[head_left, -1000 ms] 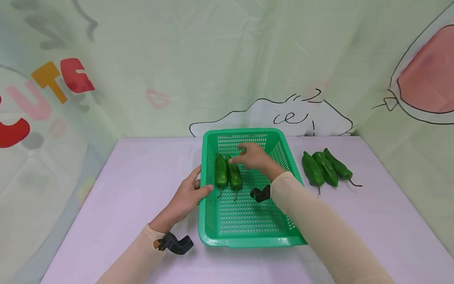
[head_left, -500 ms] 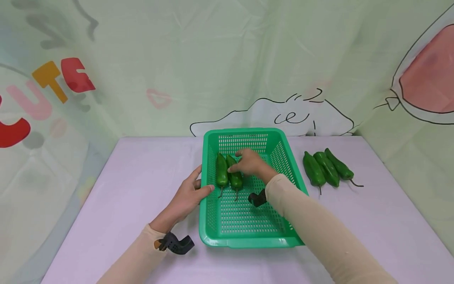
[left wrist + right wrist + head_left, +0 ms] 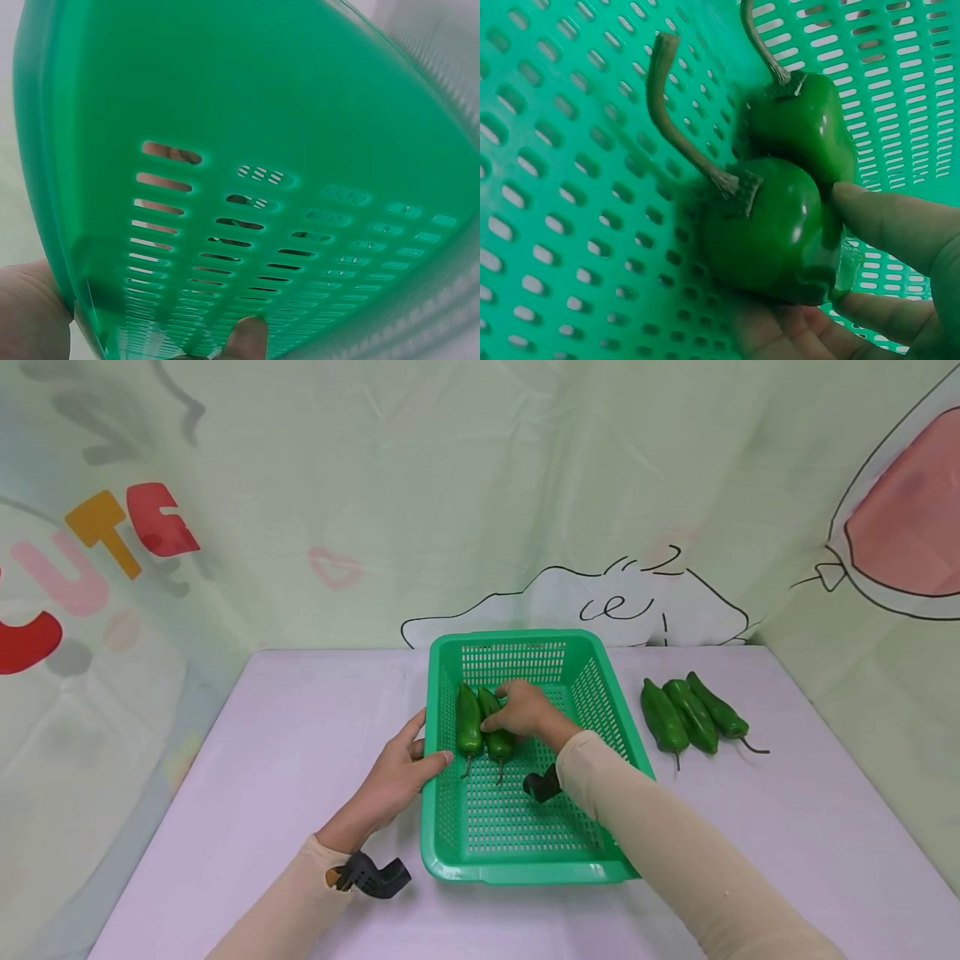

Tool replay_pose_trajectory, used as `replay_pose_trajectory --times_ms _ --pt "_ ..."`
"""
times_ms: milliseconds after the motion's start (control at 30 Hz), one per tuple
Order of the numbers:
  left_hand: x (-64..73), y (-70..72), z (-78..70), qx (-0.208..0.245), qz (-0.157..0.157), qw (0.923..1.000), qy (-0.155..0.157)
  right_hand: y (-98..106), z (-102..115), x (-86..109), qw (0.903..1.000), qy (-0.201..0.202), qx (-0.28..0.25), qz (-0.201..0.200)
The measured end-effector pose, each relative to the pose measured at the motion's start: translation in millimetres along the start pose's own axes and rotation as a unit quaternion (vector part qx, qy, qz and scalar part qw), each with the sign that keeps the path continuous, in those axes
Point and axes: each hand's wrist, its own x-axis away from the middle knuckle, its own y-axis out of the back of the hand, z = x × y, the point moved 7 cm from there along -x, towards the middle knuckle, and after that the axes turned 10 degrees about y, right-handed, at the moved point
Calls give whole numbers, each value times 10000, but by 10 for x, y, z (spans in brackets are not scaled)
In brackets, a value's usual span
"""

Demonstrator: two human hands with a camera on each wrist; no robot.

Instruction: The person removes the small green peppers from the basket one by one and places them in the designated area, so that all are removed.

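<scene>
A green slotted plastic basket (image 3: 532, 870) stands on the table. My left hand (image 3: 393, 772) grips its left rim, thumb over the edge and fingers against the outer wall. In the left wrist view that basket wall (image 3: 225, 82) fills most of the frame, with a fingertip (image 3: 247, 337) against it. Two long green peppers lie side by side inside, stems toward me. My right hand (image 3: 528, 708) reaches in and holds the right pepper (image 3: 498, 746), thumb on one side and fingers curled under the other. The left pepper (image 3: 469, 727) lies against it, untouched by my fingers as far as shows.
Right of the basket, three more green peppers (image 3: 692, 717) lie close together on the pale lilac tabletop (image 3: 322, 718). A printed cloth backdrop (image 3: 450, 510) hangs behind the table and along both sides.
My right hand has lowered from above the right pepper and moved slightly toward me, its fingers now around it. The left hand and basket have stayed in place.
</scene>
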Motion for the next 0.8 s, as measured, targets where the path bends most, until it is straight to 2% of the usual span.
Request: replay_pose_trajectory --times_ms 267,567,800 --pt "2 4 1 11 7 10000 -20 -4 -1 8 9999 -111 -123 -30" --pt "13 -1 -18 -26 -50 10000 -38 68 3 21 10000 -23 -57 -77" --pt "15 2 -17 -24 -119 9999 -10 126 18 57 9996 -78 -260 -65"
